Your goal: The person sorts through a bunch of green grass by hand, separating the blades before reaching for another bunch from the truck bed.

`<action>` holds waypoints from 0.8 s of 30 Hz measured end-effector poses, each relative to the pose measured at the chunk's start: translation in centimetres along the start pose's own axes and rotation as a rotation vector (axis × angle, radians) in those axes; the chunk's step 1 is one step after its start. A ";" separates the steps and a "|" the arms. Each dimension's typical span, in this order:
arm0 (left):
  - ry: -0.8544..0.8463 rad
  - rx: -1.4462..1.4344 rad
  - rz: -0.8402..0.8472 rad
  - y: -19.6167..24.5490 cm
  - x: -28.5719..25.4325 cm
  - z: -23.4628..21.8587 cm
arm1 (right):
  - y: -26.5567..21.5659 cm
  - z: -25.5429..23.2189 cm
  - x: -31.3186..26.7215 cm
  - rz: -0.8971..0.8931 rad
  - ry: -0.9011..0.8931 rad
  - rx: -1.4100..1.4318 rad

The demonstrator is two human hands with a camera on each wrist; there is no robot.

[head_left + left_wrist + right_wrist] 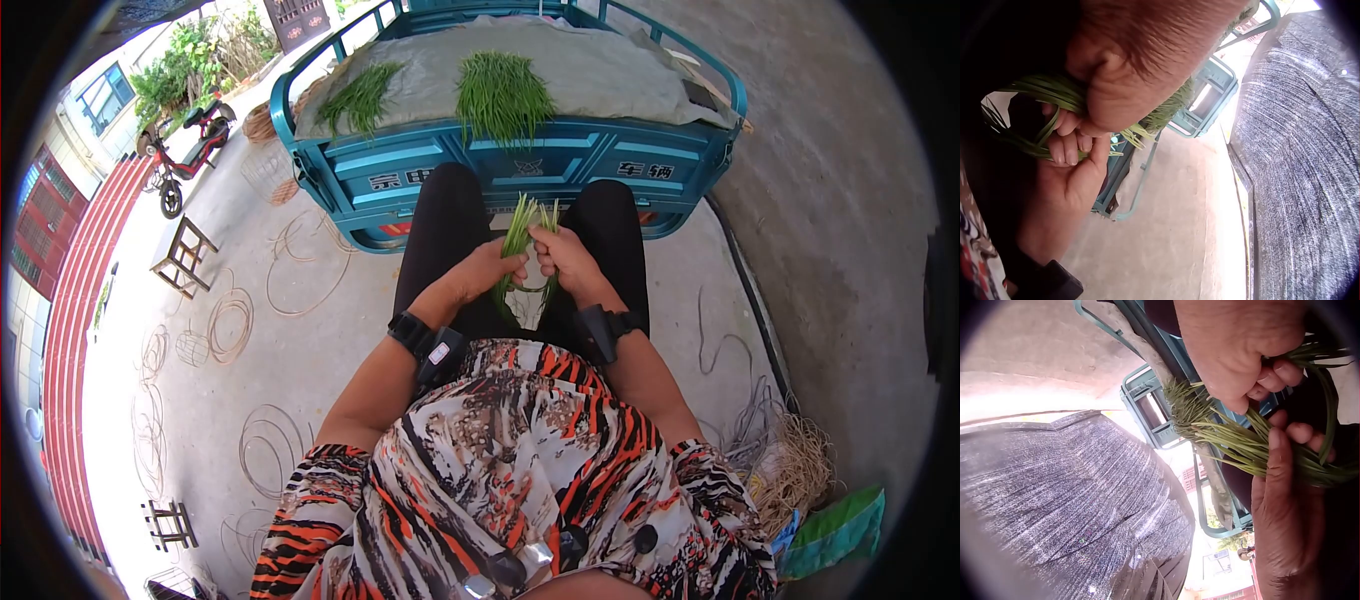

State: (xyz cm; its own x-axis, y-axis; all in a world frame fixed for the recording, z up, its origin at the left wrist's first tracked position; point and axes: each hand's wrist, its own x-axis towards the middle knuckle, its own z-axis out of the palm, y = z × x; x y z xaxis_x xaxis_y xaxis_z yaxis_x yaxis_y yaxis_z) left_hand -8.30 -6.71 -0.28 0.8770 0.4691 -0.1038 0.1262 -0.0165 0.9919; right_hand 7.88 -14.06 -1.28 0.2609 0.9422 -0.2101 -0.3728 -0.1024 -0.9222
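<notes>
At frame centre, left hand [487, 270] and right hand [566, 258] both grip a bundle of green stalks [522, 255] over the lap; a slackened pinch could spill stalks.

Lower stretch of the green stalk bundle [518, 262] buried between left hand [487, 270] and right hand [566, 258], fingertips tucked out of sight behind the stalks, white lettering on the blue cart [560, 160] too small to read, wrist views smeared up close.

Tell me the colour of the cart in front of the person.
The cart is teal blue, clearest in the head view.
</notes>
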 end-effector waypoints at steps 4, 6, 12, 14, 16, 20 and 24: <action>-0.003 0.010 0.000 0.2 -0.2 0.1 | 0.1 -0.2 0.2 -0.003 -0.013 -0.003; -0.006 0.023 -0.002 0.2 -0.1 0.0 | 0.2 -0.3 0.2 -0.006 -0.015 -0.003; -0.008 0.056 -0.003 0.1 -0.1 0.0 | 0.1 -0.2 0.1 -0.010 0.006 -0.022; -0.011 0.054 -0.003 0.2 -0.2 0.0 | 0.1 -0.2 0.1 -0.007 0.009 -0.015; -0.014 0.058 0.003 0.3 -0.3 0.0 | 0.2 -0.2 0.2 -0.006 0.007 -0.013; -0.019 0.044 0.005 0.3 -0.3 0.0 | 0.3 -0.3 0.3 -0.004 0.001 -0.011; -0.023 0.018 0.011 0.1 -0.1 0.0 | 0.3 -0.4 0.4 0.008 -0.002 -0.009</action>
State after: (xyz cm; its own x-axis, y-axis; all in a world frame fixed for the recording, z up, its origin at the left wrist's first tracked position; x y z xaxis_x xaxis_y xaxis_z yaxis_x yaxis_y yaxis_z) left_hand -8.42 -6.75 -0.13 0.8890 0.4480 -0.0945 0.1245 -0.0378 0.9915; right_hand 8.20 -13.88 -1.72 0.2559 0.9420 -0.2169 -0.3666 -0.1131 -0.9235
